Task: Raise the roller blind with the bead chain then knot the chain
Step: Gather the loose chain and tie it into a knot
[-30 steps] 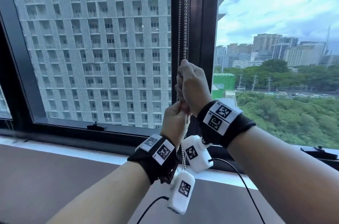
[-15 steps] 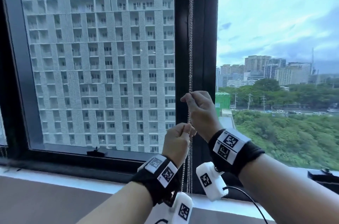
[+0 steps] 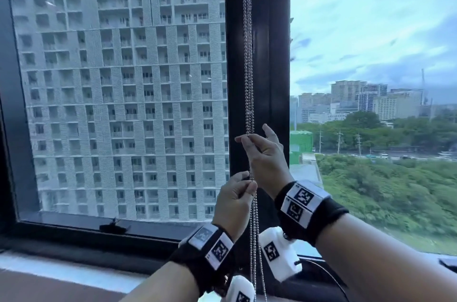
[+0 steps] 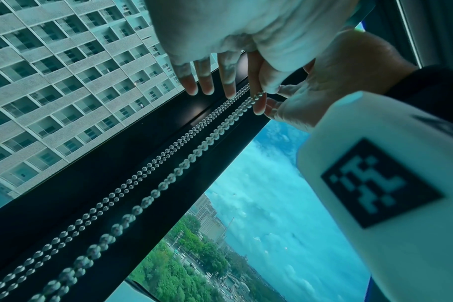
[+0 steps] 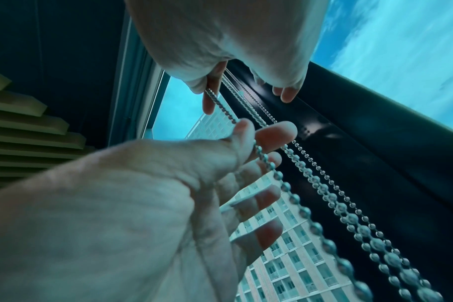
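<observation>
The silver bead chain [image 3: 248,54] hangs in several strands in front of the black window post [image 3: 272,54]. My right hand [image 3: 247,137] pinches one strand between thumb and forefinger, its other fingers spread. Below it, my left hand [image 3: 250,182] pinches the same strand, which runs taut between the two. The loose strands drop past my left wrist. In the right wrist view the left hand [image 5: 251,132] holds the strand [image 5: 277,175] under the right hand [image 5: 215,92]. The left wrist view shows the left hand [image 4: 259,98] on the chain [image 4: 194,155]. The blind itself is out of view.
A pale window sill [image 3: 61,274] runs along the bottom below the black frame. A small black latch [image 3: 113,227] sits on the lower frame at the left pane. White wrist cameras [image 3: 279,252] and a black cable [image 3: 321,269] hang under my wrists, close to the chain.
Both hands have gone from fists round the chain to fingertip pinches. The right hand now sits further above the left. The head view has tilted upward.
</observation>
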Demonstrator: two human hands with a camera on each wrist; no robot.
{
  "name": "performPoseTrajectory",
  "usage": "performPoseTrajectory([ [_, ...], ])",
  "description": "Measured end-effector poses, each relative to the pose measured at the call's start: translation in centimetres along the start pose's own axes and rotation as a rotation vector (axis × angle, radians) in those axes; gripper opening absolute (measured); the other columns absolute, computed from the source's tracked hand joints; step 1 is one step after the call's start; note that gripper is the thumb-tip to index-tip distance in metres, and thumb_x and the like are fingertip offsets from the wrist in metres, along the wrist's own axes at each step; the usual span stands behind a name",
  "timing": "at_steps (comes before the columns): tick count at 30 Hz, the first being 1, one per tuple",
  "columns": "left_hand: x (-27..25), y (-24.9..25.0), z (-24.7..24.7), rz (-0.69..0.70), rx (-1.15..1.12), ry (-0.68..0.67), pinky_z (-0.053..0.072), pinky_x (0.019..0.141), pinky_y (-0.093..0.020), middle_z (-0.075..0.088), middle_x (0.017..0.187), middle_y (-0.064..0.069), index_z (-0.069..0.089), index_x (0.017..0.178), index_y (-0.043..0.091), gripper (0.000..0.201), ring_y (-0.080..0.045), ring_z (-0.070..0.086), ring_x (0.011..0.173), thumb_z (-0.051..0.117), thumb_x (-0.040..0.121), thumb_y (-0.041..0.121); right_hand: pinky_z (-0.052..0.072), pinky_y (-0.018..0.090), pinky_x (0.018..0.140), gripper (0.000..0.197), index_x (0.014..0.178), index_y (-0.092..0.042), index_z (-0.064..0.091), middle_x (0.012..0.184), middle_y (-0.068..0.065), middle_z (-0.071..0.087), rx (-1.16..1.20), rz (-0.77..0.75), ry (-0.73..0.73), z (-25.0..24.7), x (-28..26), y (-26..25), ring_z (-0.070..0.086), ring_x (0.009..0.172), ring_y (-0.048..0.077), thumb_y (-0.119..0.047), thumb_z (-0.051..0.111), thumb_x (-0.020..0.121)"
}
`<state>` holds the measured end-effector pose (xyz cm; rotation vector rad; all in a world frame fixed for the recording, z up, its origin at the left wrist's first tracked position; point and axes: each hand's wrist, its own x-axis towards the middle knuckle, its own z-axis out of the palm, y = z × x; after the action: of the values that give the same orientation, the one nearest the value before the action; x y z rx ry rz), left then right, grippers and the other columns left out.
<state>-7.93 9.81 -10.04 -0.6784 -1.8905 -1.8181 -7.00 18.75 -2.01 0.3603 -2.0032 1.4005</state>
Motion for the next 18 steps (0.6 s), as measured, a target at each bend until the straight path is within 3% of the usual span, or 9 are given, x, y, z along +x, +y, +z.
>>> performPoseTrajectory([
  [2,0.6,-0.2,0.4,0.0,-0.008,-0.013,0.045,0.101,-0.03,0.069,0.116,0.003,0.075,0.092,0.012,0.018,-0.009,0.061,0.112,0.059,0.091,0.017,0.018,0.038,0.119,0.024,0.096,-0.038,0.074,0.153,0.008,0.043,0.031,-0.021,-0.028,0.2,1.2,1.2,0.017,0.148,0.009,-0.047,0.051,0.095],
  [4,1.2,-0.5,0.7,-0.013,-0.002,0.0,0.049,0.088,-0.027,0.073,0.104,0.001,0.074,0.092,0.011,0.018,-0.009,0.065,0.096,0.056,0.093,0.014,0.031,0.039,0.116,0.023,0.097,-0.03,0.075,0.148,0.005,0.047,0.091,-0.045,-0.037,0.4,2.3,2.1,0.034,0.142,0.011,-0.039,0.054,0.096],
  [6,1.5,-0.7,0.9,-0.048,0.004,0.028,0.042,0.067,-0.034,0.066,0.076,-0.015,0.074,0.088,0.015,0.02,-0.021,0.055,0.067,0.058,0.092,0.026,0.049,0.029,0.091,0.023,0.097,-0.02,0.077,0.12,-0.001,0.064,0.19,-0.087,-0.017,0.6,2.9,2.7,0.06,0.108,0.004,-0.031,0.057,0.097],
  [7,1.5,-0.9,0.7,-0.061,0.014,0.037,0.037,0.064,-0.035,0.059,0.071,-0.025,0.074,0.085,0.016,0.024,-0.022,0.048,0.063,0.058,0.09,0.033,0.048,0.019,0.072,0.022,0.097,-0.017,0.076,0.097,-0.007,0.066,0.228,-0.098,-0.006,0.6,3.0,2.7,0.061,0.081,-0.001,-0.029,0.057,0.097],
  [8,1.6,-1.1,0.9,-0.073,0.028,0.057,0.034,0.062,-0.034,0.057,0.066,-0.026,0.074,0.083,0.016,0.026,-0.021,0.044,0.061,0.058,0.088,0.036,0.041,0.012,0.06,0.022,0.097,-0.016,0.075,0.079,-0.014,0.061,0.243,-0.098,-0.002,0.7,3.2,3.0,0.055,0.062,-0.003,-0.028,0.057,0.097],
  [9,1.8,-1.4,1.1,-0.074,0.043,0.079,0.033,0.059,-0.031,0.055,0.062,-0.024,0.074,0.08,0.017,0.025,-0.019,0.043,0.058,0.059,0.089,0.034,0.036,0.011,0.056,0.021,0.097,-0.016,0.075,0.067,-0.017,0.056,0.232,-0.113,0.008,0.7,3.4,3.4,0.05,0.055,-0.003,-0.027,0.057,0.097],
  [12,1.6,-1.7,1.1,-0.032,0.127,0.122,0.032,0.052,-0.02,0.044,0.047,-0.004,0.069,0.067,0.012,0.027,-0.005,0.038,0.046,0.059,0.092,0.017,0.047,0.026,0.069,0.021,0.095,-0.019,0.074,0.072,-0.018,0.061,0.144,-0.199,0.067,1.1,3.5,4.0,0.056,0.071,0.006,-0.03,0.056,0.098],
  [15,1.4,-2.2,0.8,0.04,0.214,0.122,0.035,0.057,-0.028,0.059,0.066,-0.023,0.064,0.07,-0.002,0.03,-0.02,0.048,0.058,0.058,0.091,0.018,0.049,0.042,0.091,0.028,0.101,-0.02,0.075,0.099,-0.011,0.073,-0.027,-0.299,0.156,1.6,3.1,4.1,0.059,0.099,0.016,-0.035,0.051,0.098],
  [18,1.2,-2.1,0.3,0.073,0.238,0.132,0.031,0.056,-0.027,0.057,0.066,-0.025,0.057,0.066,-0.009,0.032,-0.025,0.043,0.058,0.058,0.089,0.014,0.039,0.037,0.098,0.029,0.105,-0.024,0.074,0.114,-0.016,0.07,-0.146,-0.336,0.251,2.0,2.4,3.7,0.051,0.107,0.009,-0.037,0.049,0.098],
])
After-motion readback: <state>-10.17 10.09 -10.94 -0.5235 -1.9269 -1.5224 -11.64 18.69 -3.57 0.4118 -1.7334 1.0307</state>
